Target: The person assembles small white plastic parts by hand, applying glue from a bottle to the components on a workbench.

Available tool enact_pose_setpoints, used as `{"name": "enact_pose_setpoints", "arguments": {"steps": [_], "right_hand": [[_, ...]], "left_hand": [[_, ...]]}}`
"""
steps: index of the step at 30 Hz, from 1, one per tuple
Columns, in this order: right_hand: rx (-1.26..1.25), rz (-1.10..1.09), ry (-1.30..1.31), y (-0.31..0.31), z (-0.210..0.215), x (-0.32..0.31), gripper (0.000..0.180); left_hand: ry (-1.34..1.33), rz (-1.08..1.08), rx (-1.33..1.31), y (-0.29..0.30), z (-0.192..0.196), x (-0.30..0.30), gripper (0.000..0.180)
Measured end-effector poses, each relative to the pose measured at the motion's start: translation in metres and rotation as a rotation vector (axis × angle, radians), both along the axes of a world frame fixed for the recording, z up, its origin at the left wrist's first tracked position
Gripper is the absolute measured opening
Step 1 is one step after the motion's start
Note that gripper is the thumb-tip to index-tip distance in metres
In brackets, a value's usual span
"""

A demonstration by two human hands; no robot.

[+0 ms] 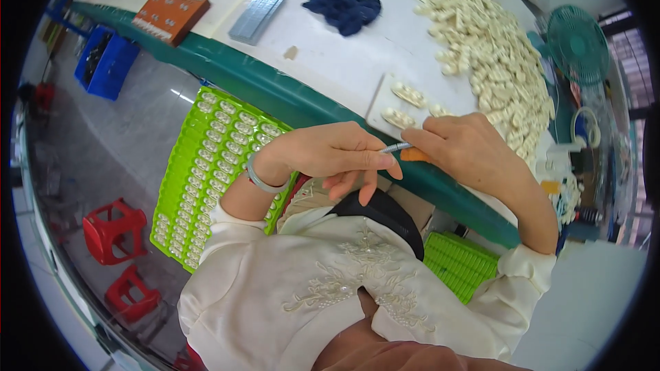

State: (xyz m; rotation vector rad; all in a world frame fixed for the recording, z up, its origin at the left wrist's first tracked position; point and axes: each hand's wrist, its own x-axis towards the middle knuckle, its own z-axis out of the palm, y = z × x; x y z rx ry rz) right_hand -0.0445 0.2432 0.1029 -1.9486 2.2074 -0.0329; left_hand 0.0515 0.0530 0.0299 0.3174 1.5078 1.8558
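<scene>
In front of my body, at the table's near edge, both hands meet. My right hand (474, 148) is closed around a slim tool with a silver-grey shaft (395, 147) and what looks like an orange part (415, 156) under the fingers. The exact kind of tool does not show. My left hand (337, 153) has thumb and index finger pinched at the shaft's end, its other fingers hanging loosely. Anything small between those fingertips is hidden. Just beyond the hands, a small white tray (377, 104) bears several cream-coloured oval pieces (408, 94).
A large heap of cream-coloured pieces (488, 62) covers the table's right side. Farther left lie a dark blue cloth (344, 8), a grey-blue block (258, 16) and an orange-brown box (170, 15). A green tray (220, 141) of small pieces sits left, below the table edge. Red stools (115, 231) stand on the floor.
</scene>
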Motion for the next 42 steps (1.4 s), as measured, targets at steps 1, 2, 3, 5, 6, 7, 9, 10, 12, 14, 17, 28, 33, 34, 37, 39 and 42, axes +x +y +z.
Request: {"name": "enact_pose_setpoints", "arguments": {"steps": [1,2,3,5,6,7,9,10,12,14,17,28,33,34,37,39,42], "right_hand": [[-0.004,-0.02,-0.009,0.007,0.002,0.002,0.023],[-0.014,-0.029,-0.013,0.013,0.003,0.003,0.022],[-0.026,-0.036,-0.011,0.018,0.004,0.002,0.022],[-0.068,-0.065,-0.072,0.034,0.003,0.001,0.022],[-0.102,-0.08,-0.125,0.042,0.003,-0.002,0.022],[-0.107,-0.078,-0.124,0.046,0.002,-0.004,0.022],[-0.156,-0.098,-0.206,0.053,-0.002,-0.006,0.022],[-0.157,-0.096,-0.208,0.053,-0.003,-0.006,0.022],[-0.119,-0.065,-0.236,0.047,-0.005,-0.006,0.017],[-0.153,-0.06,-0.248,0.043,-0.003,-0.006,0.017],[-0.177,-0.051,-0.239,0.037,-0.004,-0.016,0.017],[-0.228,0.092,-0.106,0.001,-0.01,-0.028,0.02],[-0.394,0.044,0.006,-0.023,-0.033,-0.032,0.021],[-0.395,0.051,0.011,-0.029,-0.039,-0.032,0.021],[-0.509,-0.05,-0.161,-0.052,-0.05,-0.041,0.021],[-0.636,-0.291,-0.172,-0.073,-0.054,-0.057,0.02],[-0.878,-0.176,-0.212,-0.103,-0.056,-0.092,0.019]], "left_hand": [[-0.009,-0.02,-0.004,0.005,0.001,-0.001,0.037],[0.029,-0.017,-0.03,0.01,0.002,0.0,0.037],[0.074,-0.012,-0.059,0.013,0.004,-0.002,0.036],[0.077,-0.022,-0.05,0.02,0.002,-0.002,0.036],[0.028,-0.013,-0.056,0.022,0.002,-0.003,0.032],[-0.021,-0.002,-0.061,0.024,0.003,-0.004,0.03],[-0.014,0.019,-0.048,0.03,0.004,-0.005,0.03],[-0.008,0.038,-0.029,0.033,0.005,-0.005,0.031],[-0.032,0.056,0.023,0.037,0.006,-0.012,0.032],[-0.056,0.082,0.081,0.037,0.004,-0.017,0.033],[-0.093,0.152,0.156,0.033,-0.001,-0.021,0.035],[-0.179,0.239,0.314,0.016,-0.011,-0.026,0.034],[-0.085,0.388,0.361,0.007,-0.027,-0.025,0.033],[-0.098,0.485,0.411,0.006,-0.029,-0.025,0.03],[-0.073,0.615,0.458,-0.008,-0.038,-0.02,0.029],[-0.034,0.643,0.451,-0.016,-0.042,-0.013,0.03],[-0.079,0.654,0.47,-0.021,-0.048,-0.002,0.028]]}}
